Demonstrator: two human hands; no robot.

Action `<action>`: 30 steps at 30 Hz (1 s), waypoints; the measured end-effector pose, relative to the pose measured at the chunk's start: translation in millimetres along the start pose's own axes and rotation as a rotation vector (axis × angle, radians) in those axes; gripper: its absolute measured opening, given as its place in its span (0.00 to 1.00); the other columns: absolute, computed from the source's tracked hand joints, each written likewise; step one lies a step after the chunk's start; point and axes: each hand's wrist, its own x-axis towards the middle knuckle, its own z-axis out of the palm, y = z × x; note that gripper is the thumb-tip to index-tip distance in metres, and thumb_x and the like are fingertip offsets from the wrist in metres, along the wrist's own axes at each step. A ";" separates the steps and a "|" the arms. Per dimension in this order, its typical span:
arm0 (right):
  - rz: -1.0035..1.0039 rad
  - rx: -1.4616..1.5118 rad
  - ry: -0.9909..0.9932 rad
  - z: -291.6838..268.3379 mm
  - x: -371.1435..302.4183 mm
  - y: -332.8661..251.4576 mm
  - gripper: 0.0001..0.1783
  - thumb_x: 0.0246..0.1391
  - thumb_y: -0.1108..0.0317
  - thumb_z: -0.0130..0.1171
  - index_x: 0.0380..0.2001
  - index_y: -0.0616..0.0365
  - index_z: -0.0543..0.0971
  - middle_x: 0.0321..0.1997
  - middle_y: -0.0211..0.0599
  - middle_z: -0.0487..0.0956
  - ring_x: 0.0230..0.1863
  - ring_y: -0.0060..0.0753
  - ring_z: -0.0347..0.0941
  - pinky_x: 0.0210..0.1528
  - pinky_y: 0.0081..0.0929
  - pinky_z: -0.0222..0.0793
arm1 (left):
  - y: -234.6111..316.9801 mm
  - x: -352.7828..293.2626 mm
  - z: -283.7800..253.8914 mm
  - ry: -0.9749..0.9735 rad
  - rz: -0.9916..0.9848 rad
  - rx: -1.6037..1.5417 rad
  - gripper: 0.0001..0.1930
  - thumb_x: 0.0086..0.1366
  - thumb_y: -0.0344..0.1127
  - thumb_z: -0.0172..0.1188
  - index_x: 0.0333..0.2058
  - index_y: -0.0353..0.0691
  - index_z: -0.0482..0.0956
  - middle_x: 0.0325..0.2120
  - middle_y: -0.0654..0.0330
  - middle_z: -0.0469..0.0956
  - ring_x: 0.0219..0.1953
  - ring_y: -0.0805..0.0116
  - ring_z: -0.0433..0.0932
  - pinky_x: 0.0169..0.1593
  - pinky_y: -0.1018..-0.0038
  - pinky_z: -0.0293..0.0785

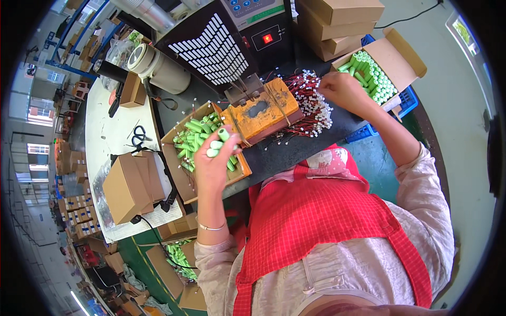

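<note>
My left hand (pixel 212 163) is curled around a few green cylindrical battery cells (pixel 224 135) above a cardboard box. That box (pixel 243 167) holds a loose heap of green cells (pixel 195 138), with thin wires and small white connectors among them. My right hand (pixel 345 92) has its fingers pinched together at the right edge of a pile of red and black wire leads (pixel 311 100) with white connectors. What lies between those fingertips is too small to make out. Between the hands, a worn orange block (pixel 274 108) sits in front of a black machine (pixel 211 50).
An open cardboard box (pixel 414 60) of upright green cells stands at the right on a blue crate (pixel 408 101). Stacked cartons (pixel 337 21) are behind it. At left, a white table (pixel 97 137) carries scissors (pixel 139 136) and a carton (pixel 126 184). Another box of cells (pixel 182 255) sits lower left.
</note>
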 end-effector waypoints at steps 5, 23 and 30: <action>0.173 0.430 0.045 -17.7 -24.9 -16.0 0.08 0.49 0.69 0.56 0.27 0.64 0.75 0.23 0.29 0.74 0.27 0.16 0.68 0.29 0.18 0.65 | -6.2 -2.8 47.8 -0.118 -0.185 -0.375 0.19 0.53 0.25 0.59 0.46 0.34 0.69 0.37 0.55 0.76 0.37 0.69 0.76 0.37 0.76 0.75; 0.259 0.966 -0.178 27.8 -11.8 -90.2 0.11 0.52 0.62 0.56 0.28 0.60 0.75 0.17 0.23 0.70 0.17 0.10 0.61 0.18 0.11 0.56 | -9.9 20.5 49.6 0.018 0.379 0.421 0.12 0.49 0.28 0.64 0.35 0.34 0.79 0.23 0.67 0.71 0.26 0.79 0.70 0.29 0.84 0.67; 0.282 0.958 -0.246 31.7 14.8 -93.2 0.10 0.51 0.63 0.56 0.28 0.59 0.75 0.18 0.23 0.69 0.17 0.10 0.58 0.18 0.10 0.52 | -17.1 41.1 46.7 0.073 0.420 0.453 0.13 0.49 0.29 0.64 0.35 0.32 0.78 0.23 0.62 0.75 0.25 0.80 0.69 0.30 0.82 0.66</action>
